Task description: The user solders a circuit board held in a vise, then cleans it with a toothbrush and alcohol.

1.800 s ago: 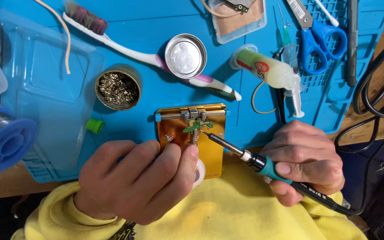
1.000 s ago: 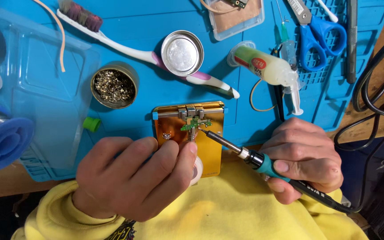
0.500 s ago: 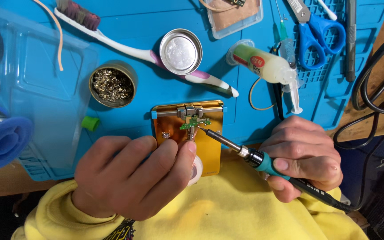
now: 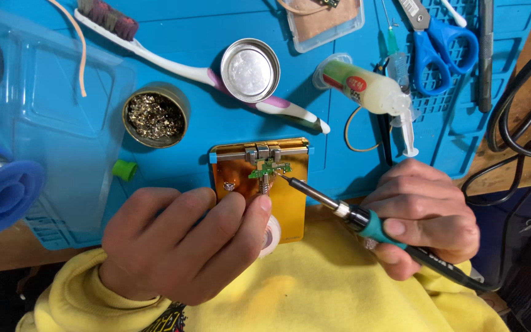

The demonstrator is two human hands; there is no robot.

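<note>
Centrally, low in the frame, the right hand [image 4: 425,215] grips a soldering iron [image 4: 364,218], its tip touching a small green board [image 4: 267,171] clamped on a gold plate [image 4: 290,184]. Fingers of the left hand [image 4: 179,246] pinch something thin by the board.

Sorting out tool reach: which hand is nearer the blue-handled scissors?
Right. The right hand, gripping the teal-collared soldering iron, sits below the blue-handled scissors; the left hand is far off to the lower left.
</note>
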